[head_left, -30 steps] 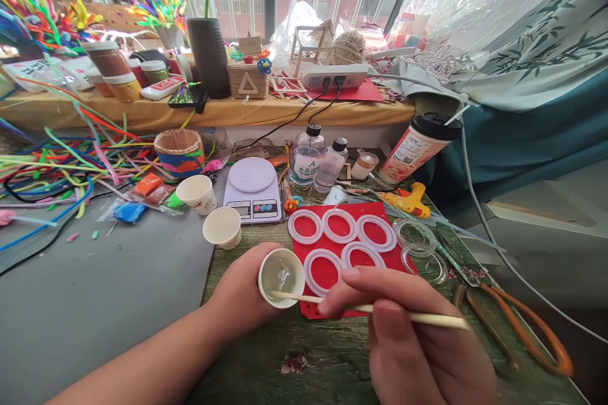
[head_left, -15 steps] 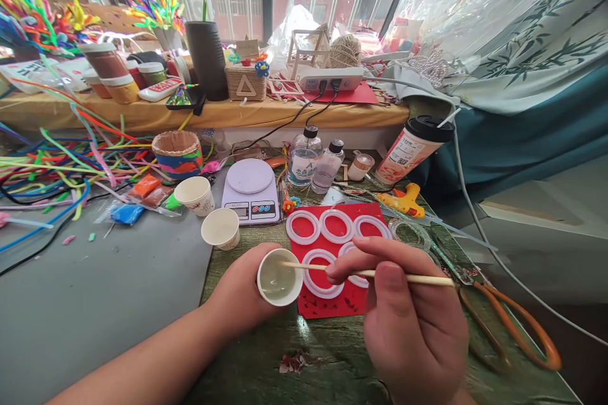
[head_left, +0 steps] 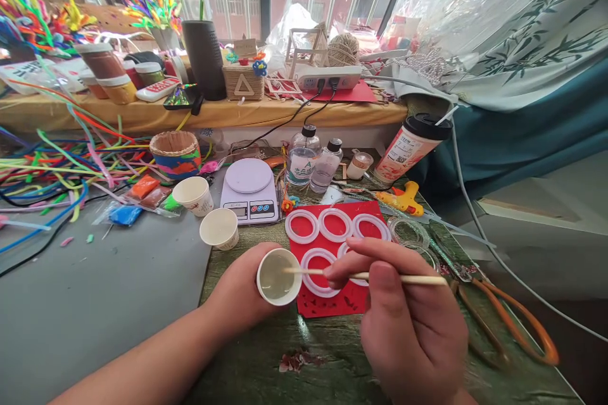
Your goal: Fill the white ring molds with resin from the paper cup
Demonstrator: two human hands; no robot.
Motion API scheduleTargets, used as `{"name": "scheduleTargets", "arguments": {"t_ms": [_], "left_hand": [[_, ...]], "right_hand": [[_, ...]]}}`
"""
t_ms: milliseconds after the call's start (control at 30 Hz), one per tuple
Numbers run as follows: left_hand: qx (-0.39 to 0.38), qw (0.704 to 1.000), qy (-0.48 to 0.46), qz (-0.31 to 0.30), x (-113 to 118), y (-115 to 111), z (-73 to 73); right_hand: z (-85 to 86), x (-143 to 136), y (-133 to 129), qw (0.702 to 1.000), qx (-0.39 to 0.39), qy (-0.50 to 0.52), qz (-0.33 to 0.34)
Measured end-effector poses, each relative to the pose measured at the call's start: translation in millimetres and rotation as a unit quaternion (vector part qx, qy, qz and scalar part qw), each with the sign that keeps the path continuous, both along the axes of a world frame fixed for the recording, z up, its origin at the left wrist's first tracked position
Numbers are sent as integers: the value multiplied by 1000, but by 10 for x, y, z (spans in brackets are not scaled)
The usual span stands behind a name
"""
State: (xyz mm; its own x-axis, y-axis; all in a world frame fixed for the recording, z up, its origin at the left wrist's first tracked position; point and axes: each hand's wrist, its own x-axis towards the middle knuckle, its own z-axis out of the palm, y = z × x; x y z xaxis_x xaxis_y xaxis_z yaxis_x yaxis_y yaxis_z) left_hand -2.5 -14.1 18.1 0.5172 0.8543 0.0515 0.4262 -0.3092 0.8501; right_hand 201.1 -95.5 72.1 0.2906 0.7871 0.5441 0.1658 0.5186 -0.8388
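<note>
A white paper cup (head_left: pixel 278 294) with cloudy, pale liquid is wrapped by my left hand (head_left: pixel 242 285), its mouth facing the camera. My right hand (head_left: pixel 408 316) pinches a thin wooden stick (head_left: pixel 422 280), whose far end dips into the liquid. Behind and below the stick lies a red sheet (head_left: pixel 316 308) bearing several white rings (head_left: pixel 301 226), some partly covered by my right hand. Two other paper cups, one upper (head_left: pixel 192 196) and one lower (head_left: pixel 219 229), stand left of a white digital scale (head_left: pixel 249 193).
Two clear bottles (head_left: pixel 301 164) with black caps stand behind the sheet. At the right are a yellow glue gun (head_left: pixel 403 199), a lidded drink cup (head_left: pixel 408 149) and orange-handled scissors (head_left: pixel 517 316). Colored pipe cleaners (head_left: pixel 95 164) lie at the left.
The stick's tip has shifted slightly within the cup, and my right hand has moved a little to the left. My left hand still holds the cup in nearly the same place.
</note>
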Motion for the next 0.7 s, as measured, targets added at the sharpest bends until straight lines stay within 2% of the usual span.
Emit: {"name": "scheduleTargets", "arguments": {"t_ms": [167,367,700], "left_hand": [[2,1000,3,-1,2,3,9],[-2,1000,11,3,14,10,10],[-2,1000,17,13,17,1,15]], "right_hand": [[-32,14,-20,999,-2,-36,4],[-35,16,-8,1000,-4,-19,2],[-24,15,11,998,15,-60,9]]}}
